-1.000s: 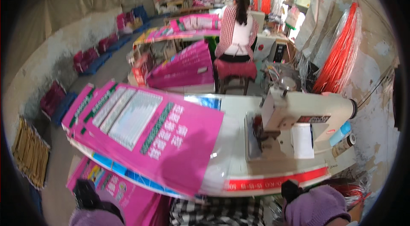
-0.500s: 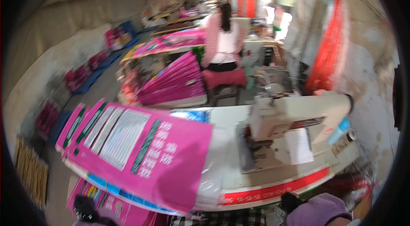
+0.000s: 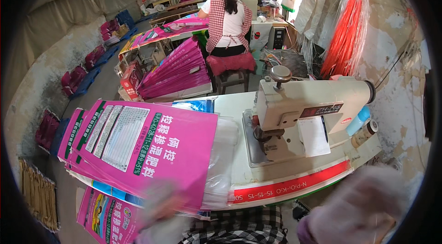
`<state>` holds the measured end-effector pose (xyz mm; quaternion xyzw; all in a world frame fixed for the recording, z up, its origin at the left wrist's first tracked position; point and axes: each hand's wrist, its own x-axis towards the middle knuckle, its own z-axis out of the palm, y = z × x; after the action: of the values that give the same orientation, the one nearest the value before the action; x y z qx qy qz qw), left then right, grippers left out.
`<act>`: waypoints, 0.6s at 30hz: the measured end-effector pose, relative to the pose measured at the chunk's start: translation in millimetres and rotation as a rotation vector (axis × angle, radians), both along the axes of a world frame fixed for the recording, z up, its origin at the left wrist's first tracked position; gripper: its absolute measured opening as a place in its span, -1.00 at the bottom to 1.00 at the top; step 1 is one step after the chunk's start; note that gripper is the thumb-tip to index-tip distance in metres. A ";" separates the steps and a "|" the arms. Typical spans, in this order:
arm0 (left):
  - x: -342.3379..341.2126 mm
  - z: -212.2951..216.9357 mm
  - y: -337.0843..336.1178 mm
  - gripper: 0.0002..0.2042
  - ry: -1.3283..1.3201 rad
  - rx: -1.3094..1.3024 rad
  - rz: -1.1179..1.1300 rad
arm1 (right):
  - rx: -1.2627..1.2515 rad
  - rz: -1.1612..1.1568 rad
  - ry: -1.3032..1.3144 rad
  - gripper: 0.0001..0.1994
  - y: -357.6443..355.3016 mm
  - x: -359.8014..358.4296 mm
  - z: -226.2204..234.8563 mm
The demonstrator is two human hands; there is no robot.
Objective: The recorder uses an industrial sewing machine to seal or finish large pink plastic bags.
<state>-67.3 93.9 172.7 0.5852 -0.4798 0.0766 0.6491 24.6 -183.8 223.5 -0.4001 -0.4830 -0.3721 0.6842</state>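
Observation:
A stack of bright pink printed bags (image 3: 184, 129) lies on the left of the white sewing table, with clear plastic film (image 3: 222, 156) showing along its right edge. My left hand (image 3: 162, 201), smeared by motion, is over the near edge of that stack; its fingers cannot be made out. Below the table edge hangs another pink bag (image 3: 110, 218). On the right, my right hand (image 3: 352, 200) is a pale blur near the table's front corner, its fingers unclear. Beyond it stands a cream sewing machine (image 3: 294, 94), with a white paper (image 3: 314, 137) on its front.
A blue bottle (image 3: 359, 122) and a thread cone (image 3: 365, 133) stand by the machine. Red strands (image 3: 347, 27) hang at the right wall. Ahead, a co-worker (image 3: 228, 18) sits at another table beside piled magenta bags (image 3: 175, 73). Maroon bundles (image 3: 73, 80) line the left wall.
Both hands have come up from the lower edge, the left moving rightward to the pink stack. The view has shifted, and the scene is sharper. The stack and machine look unmoved on the table.

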 end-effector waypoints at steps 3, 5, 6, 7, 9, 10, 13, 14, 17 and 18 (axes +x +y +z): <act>73.7 -109.5 -11.8 -0.36 0.093 1.143 1.282 | -0.386 -0.019 0.740 -0.70 69.8 50.5 -74.1; 91.1 -188.9 13.9 -0.52 0.254 1.408 1.183 | -0.589 -0.140 0.735 -0.81 96.6 72.0 -151.5; 93.8 -212.1 37.4 -0.63 0.303 1.365 1.134 | -0.649 -0.107 0.849 -0.81 104.3 73.2 -191.8; 102.1 -218.4 43.3 -0.63 0.292 1.347 1.133 | -0.770 -0.182 0.874 -0.83 101.0 74.7 -209.0; 94.3 -225.2 44.2 -0.81 0.731 0.404 1.080 | -0.842 -0.219 1.062 -0.71 108.9 76.9 -232.6; 96.6 -217.5 46.0 -0.83 0.686 0.443 1.076 | -0.849 -0.215 1.060 -0.71 118.0 80.3 -239.7; 101.5 -178.0 40.9 -0.87 0.757 0.373 1.039 | -0.857 0.329 1.390 -0.56 139.8 85.7 -244.4; 100.7 -163.6 41.6 -0.87 0.758 0.376 1.042 | -1.003 0.372 1.310 -0.54 144.7 90.8 -237.5; 95.5 -135.6 42.1 -0.90 0.668 0.524 1.010 | -1.154 0.470 1.241 -0.56 151.7 96.8 -224.4; 93.4 -131.8 43.1 -0.91 0.662 0.486 1.029 | -1.080 0.410 1.119 -0.58 156.6 97.0 -227.2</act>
<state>26.1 137.1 41.0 0.8626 0.0827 0.0823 0.4923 121.7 -27.2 -3.6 -0.7062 -0.2456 0.3020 0.5914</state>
